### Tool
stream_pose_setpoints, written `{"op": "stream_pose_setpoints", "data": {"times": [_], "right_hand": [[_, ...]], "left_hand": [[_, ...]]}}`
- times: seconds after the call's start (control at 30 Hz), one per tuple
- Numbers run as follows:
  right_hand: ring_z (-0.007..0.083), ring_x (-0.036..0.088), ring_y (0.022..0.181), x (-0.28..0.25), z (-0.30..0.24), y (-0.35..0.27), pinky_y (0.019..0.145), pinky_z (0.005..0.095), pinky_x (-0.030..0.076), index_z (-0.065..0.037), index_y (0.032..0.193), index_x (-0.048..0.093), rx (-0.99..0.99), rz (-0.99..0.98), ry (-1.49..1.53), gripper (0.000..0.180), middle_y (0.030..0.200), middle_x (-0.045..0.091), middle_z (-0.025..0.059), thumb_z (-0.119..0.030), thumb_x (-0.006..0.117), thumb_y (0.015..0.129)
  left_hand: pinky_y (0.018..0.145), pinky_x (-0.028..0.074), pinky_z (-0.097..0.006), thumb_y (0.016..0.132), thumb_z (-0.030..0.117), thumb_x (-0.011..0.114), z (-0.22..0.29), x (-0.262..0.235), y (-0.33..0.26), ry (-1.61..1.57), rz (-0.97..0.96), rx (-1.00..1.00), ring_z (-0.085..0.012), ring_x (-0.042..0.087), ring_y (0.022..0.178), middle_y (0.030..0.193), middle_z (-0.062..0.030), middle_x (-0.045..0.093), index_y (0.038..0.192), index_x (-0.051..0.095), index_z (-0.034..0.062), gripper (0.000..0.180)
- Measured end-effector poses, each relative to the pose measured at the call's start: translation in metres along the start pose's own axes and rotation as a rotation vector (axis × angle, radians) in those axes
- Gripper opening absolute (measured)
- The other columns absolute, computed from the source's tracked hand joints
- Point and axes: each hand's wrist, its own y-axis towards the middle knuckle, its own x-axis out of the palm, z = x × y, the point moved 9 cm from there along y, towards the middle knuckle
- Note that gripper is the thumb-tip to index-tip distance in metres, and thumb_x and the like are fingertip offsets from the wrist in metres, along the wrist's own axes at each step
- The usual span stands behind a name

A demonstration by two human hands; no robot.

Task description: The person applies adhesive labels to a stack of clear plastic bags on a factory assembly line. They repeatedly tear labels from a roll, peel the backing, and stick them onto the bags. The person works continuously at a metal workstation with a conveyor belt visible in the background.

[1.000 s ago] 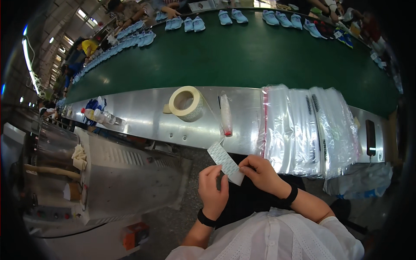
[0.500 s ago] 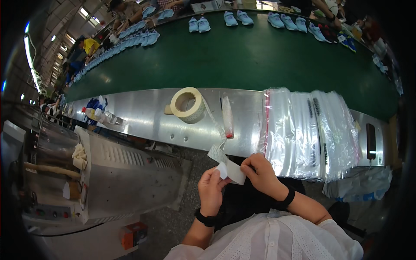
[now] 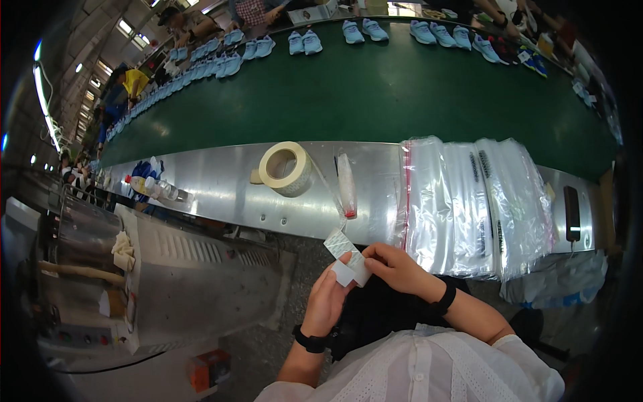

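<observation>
Head view looks down on both hands meeting low in the middle of the picture, over the person's dark lap. Left hand (image 3: 326, 300) is curled, its thumb and fingertips pinching the lower end of a small white paper slip (image 3: 347, 262); right hand (image 3: 400, 269), just at its 3 o'clock, is likewise closed lightly with its fingertips on the slip's right edge. The slip is folded or bent, one end poking up toward 12 o'clock, clear of the bench. Each wrist carries a dark band. Straight up at 12 o'clock runs a shiny metal bench (image 3: 221, 194); on it, toward 11 o'clock from the hands, a roll of beige tape (image 3: 286, 168) stands tilted, and just beside it at 12 o'clock lies a narrow clear packet with a red tip (image 3: 347, 189). At 1 to 2 o'clock a stack of clear plastic bags (image 3: 475, 204) overhangs the bench edge. Beyond the bench a green conveyor belt (image 3: 375, 100) carries pale blue shoes (image 3: 301, 43) along its far side.
</observation>
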Motion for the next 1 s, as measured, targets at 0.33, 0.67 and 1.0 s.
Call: {"op": "stream_pose_setpoints", "data": {"times": [0.33, 0.67, 1.0], "right_hand": [[0.0127, 0.052, 0.064, -0.001, -0.018, 0.004, 0.060, 0.0281, 0.043, 0.000, 0.087, 0.062, -0.196, 0.077, -0.036, 0.015, 0.073, 0.059, 0.0053, -0.015, 0.058, 0.087], [0.0060, 0.047, 0.062, 0.008, 0.016, 0.011, 0.055, 0.0254, 0.040, 0.001, 0.076, 0.058, 0.089, 0.088, 0.083, 0.020, 0.067, 0.054, 0.0012, -0.017, 0.061, 0.084], [0.0268, 0.056, 0.064, -0.061, -0.012, -0.036, 0.060, 0.0355, 0.045, -0.003, 0.076, 0.059, -0.064, 0.355, -0.354, 0.019, 0.075, 0.058, 0.0103, -0.021, 0.064, 0.081]], "left_hand": [[0.099, 0.038, -0.035, 0.088, 0.004, 0.052, 0.029, 0.019, -0.029, 0.858, 0.002, 0.405, -0.0242, 0.047, 0.119, 0.133, -0.0149, 0.044, 0.120, 0.051, -0.0006, 0.033], [0.101, 0.035, -0.034, 0.093, 0.009, 0.041, 0.017, 0.021, -0.021, 0.496, 0.052, 0.253, -0.0212, 0.046, 0.118, 0.131, -0.0160, 0.045, 0.129, 0.041, -0.0073, 0.039], [0.101, 0.034, -0.034, 0.095, 0.017, 0.038, 0.050, 0.012, -0.013, 0.700, 0.208, 0.480, -0.0246, 0.047, 0.119, 0.135, -0.0164, 0.043, 0.133, 0.038, -0.0083, 0.046]]}}
